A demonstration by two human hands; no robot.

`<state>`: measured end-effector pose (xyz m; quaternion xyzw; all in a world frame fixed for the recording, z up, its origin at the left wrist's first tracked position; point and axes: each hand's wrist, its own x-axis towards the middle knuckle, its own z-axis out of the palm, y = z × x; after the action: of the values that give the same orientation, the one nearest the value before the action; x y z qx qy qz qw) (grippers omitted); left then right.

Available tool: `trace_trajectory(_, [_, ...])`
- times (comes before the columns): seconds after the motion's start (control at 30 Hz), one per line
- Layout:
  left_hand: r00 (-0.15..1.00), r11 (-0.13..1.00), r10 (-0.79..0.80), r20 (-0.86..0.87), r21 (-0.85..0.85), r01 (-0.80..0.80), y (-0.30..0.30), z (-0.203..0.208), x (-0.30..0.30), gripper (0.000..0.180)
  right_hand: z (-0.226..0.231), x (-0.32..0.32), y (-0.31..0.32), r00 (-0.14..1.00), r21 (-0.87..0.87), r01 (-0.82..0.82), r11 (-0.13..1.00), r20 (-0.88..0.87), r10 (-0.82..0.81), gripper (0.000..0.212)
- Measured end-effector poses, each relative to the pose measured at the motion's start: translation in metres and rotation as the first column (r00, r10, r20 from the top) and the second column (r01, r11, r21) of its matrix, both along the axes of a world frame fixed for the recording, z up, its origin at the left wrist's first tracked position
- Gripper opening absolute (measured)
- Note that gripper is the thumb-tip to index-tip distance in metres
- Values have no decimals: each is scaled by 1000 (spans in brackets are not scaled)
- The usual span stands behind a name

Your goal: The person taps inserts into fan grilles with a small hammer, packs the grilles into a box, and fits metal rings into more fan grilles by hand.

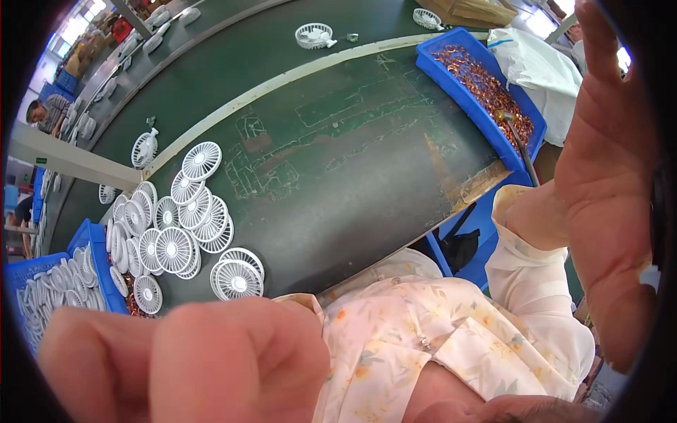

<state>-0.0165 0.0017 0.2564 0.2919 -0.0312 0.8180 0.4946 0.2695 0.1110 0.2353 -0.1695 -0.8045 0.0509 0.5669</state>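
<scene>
Beside a dark surface, both hands held up near the camera, clear of the white grilles

Low on the left, the left hand (pixel 211 359) looms close to the camera with its fingers curled under; whether anything sits inside the curl cannot be told. Opposite it, the right hand (pixel 599 190) is spread with the palm showing, fingers extended, and nothing visible in it. Both appear held away from the parts and up toward the camera, which leaves the goods lying loose.

Round white grilles (pixel 175 249) are heaped on the left side of the surface (pixel 338 183), many overlapping like dropped plates. Being thin and flat, they probably slide over one another, so a loose spread may make a single one easier to lift than a neat stack would. Blue bins (pixel 106 278) stand just past them, with white parts (pixel 60 296) crowded inside, likely so that supplies stay on that side.

At the far right, a blue tray (pixel 471 106) contains small copper-coloured pieces (pixel 479 81); its raised walls presumably stop such bits scattering. A slim tool (pixel 518 141) leans in it, handle outward. Past the pale rail (pixel 282 81), a small fan (pixel 314 35) lies on the green belt, apart from the heap.
</scene>
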Motion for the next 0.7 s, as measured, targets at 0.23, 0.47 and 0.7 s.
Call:
trace_trajectory(0.23, [995,994,95,-31,61,-93,-12,-13,-16,17,4,1,-8,999,20,-6,1000,-37,6,96])
trace_trajectory(0.47, [987,983,151,-58,115,-144,-5,-18,8,22,2,10,-14,997,29,29,999,-75,-27,94])
trace_trajectory(0.7, [979,973,189,-74,152,-176,0,-24,30,26,-2,20,-26,992,21,81,996,-100,-79,92])
